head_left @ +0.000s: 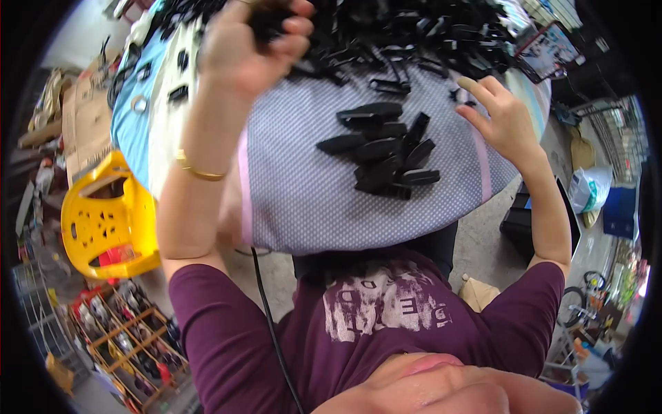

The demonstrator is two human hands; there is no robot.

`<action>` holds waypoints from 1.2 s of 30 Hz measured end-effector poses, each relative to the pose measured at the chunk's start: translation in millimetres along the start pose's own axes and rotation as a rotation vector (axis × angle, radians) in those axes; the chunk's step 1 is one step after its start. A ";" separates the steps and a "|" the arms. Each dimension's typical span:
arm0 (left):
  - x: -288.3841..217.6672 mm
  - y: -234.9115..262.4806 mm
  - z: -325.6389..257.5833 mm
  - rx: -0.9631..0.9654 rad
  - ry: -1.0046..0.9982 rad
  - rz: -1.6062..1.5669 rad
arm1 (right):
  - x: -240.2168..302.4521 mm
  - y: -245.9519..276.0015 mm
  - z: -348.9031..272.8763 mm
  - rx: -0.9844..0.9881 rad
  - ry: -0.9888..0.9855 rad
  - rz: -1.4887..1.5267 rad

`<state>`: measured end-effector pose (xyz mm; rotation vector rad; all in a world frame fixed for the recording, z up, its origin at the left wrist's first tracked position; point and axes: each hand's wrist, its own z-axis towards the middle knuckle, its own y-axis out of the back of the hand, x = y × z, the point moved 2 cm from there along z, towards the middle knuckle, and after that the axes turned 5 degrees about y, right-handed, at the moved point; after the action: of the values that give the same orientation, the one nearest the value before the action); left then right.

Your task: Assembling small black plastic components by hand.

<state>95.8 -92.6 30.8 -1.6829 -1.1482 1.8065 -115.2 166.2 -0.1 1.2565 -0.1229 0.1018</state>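
Hands well apart over grey cloth, black pieces between forearms

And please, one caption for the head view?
Left hand and right hand near heaped black pieces, smaller pile on grey cloth.

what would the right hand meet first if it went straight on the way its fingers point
For the right hand, probably the small black piece near its thumb, though depth is unclear.

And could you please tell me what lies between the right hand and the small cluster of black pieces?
In the head view, only bare gray patterned cloth lies between the right hand and the small cluster of black pieces.
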 end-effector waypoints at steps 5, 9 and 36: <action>-66.4 42.7 -164.2 -0.086 -0.385 -0.039 | -5.3 -22.3 7.1 -0.016 0.025 0.096; -34.7 155.1 -327.8 -0.719 -0.832 -0.150 | -2.4 -25.0 26.6 -0.042 0.053 0.091; -1.0 -19.8 -111.5 -0.415 -0.772 1.418 | 32.2 -23.4 94.1 -0.065 0.140 0.569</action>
<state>198.1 -50.3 54.9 -2.3950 -0.4335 3.4711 -83.4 69.7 11.3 1.1163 -0.3571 0.6700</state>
